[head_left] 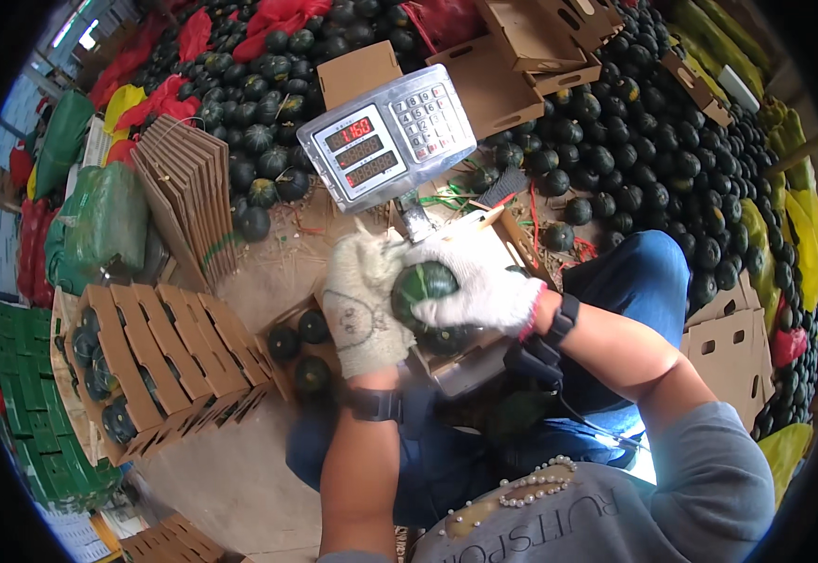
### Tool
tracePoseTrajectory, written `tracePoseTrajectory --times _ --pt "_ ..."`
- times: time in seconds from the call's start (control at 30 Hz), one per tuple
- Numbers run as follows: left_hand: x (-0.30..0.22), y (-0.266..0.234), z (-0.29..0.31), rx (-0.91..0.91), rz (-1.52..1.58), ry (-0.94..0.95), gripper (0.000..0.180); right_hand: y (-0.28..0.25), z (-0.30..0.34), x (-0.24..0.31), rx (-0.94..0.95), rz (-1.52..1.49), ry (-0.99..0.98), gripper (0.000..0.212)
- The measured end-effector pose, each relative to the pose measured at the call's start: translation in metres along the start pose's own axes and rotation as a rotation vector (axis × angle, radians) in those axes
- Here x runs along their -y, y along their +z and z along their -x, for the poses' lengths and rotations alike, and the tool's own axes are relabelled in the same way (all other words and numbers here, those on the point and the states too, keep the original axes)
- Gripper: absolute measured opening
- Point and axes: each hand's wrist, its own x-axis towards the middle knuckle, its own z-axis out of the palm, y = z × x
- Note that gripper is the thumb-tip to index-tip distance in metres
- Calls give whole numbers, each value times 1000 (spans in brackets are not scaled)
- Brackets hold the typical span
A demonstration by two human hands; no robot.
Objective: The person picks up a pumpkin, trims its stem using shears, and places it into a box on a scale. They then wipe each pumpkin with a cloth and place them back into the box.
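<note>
Both my hands wear whitish knit gloves and meet over a round dark green squash [422, 289] with paler streaks. My right hand [482, 281] wraps its right side, thumb across the near face. My left hand [362, 305], its glove marked with a drawn line pattern, presses its curled fingers to the squash's left upper side; those fingertips are partly hidden. Just beyond stands a digital scale's display head [390, 136] with red lit digits and a keypad. Under my hands is an open cardboard box holding squashes, mostly covered by my gloves. Several squashes [312, 375] lie in a box at its left.
Stacked cardboard trays with squashes [170, 352] stand left, near green crates [38, 403]. Folded cardboard sheets [179, 192] lean behind them. Heaps of squashes [643, 159] spread at the back and right. Empty cardboard trays [484, 84] lie beyond the scale; flattened cardboard [733, 352] is at right.
</note>
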Motion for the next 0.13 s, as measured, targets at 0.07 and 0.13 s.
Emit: tracePoseTrajectory --times 0.07,0.13 --pt "-2 -39 0 206 21 -32 18 3 -2 -39 -28 160 206 58" --pt "-6 -37 17 126 -212 234 38 14 22 -73 -283 435 385 49"
